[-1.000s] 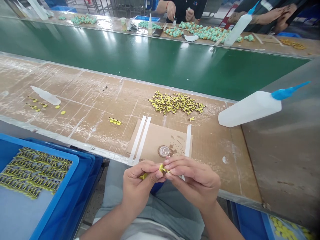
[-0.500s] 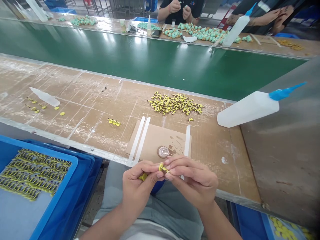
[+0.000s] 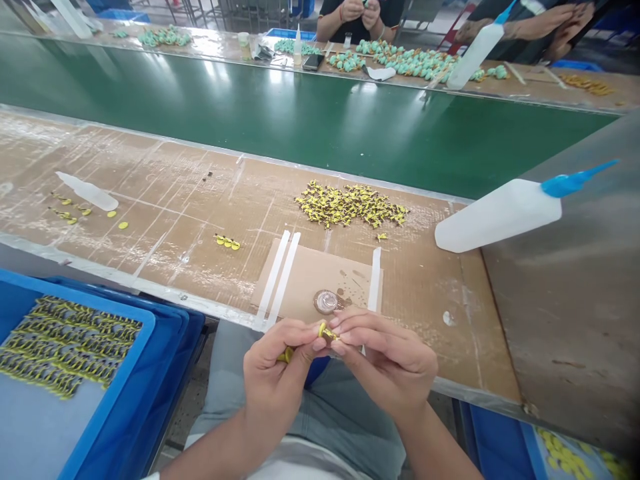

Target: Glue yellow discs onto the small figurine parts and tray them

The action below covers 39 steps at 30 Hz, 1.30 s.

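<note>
Head camera view showed my left hand [image 3: 275, 380] and right hand [image 3: 387, 363] just in front of the cardboard sheet [image 3: 310, 280] on the counter [image 3: 150, 167], their fingers [image 3: 353, 325] together and clamped on a small yellow piece [image 3: 326, 331]. A second yellow bit [image 3: 286, 355] poked out from the left hand's grip. On the sheet sat a round glossy brown blob [image 3: 327, 301]. Beyond the sheet lay a heap of yellow pieces [image 3: 350, 205]. Right of it, a white squeeze bottle [image 3: 500, 215] lay on its side. Left of it, a blue tray [image 3: 85, 291] held rows of pieces.
</note>
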Motion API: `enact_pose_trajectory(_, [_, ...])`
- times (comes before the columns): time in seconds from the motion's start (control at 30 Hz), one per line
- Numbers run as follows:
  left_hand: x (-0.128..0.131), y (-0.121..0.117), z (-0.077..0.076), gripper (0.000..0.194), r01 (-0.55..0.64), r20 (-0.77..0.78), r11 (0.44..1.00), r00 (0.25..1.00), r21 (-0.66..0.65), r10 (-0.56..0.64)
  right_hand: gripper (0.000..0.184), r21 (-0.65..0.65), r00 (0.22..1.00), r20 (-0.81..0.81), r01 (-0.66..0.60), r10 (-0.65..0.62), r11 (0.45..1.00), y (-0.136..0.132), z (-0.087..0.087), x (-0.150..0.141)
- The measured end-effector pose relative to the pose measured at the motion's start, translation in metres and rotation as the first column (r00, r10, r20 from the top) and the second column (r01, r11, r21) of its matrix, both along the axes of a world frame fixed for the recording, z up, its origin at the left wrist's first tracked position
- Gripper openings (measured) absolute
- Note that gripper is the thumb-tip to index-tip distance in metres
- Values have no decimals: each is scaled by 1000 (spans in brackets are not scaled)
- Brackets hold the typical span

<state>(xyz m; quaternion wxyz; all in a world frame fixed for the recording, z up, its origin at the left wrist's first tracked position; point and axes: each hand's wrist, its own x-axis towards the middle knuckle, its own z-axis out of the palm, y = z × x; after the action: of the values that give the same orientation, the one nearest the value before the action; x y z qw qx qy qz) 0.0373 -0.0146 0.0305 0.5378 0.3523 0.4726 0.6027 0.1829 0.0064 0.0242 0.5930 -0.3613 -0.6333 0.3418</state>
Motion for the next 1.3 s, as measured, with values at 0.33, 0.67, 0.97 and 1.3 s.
enact_pose_trajectory(0.33, [-4, 11, -13, 18, 313, 521, 840, 853, -444, -43, 9, -352, 993, 58, 120, -107, 928, -1, -3, 1])
enact_pose_trajectory(0.67, [-9, 11, -17, 16, 366, 547, 799, 835, -477, -56, 5, -484, 992, 123, 71, -12, 872, 4, 12, 0])
enact_pose_trajectory(0.97, [-10, 11, -19, 22, 341, 528, 789, 849, -511, -24, 6, -574, 993, 116, 74, -9, 815, 3, 14, -2])
enact_pose_trajectory(1.3, [-13, 10, -16, 35, 393, 529, 786, 843, -476, -101, 17, -696, 984, -177, -107, -25, 710, -4, 11, -1])
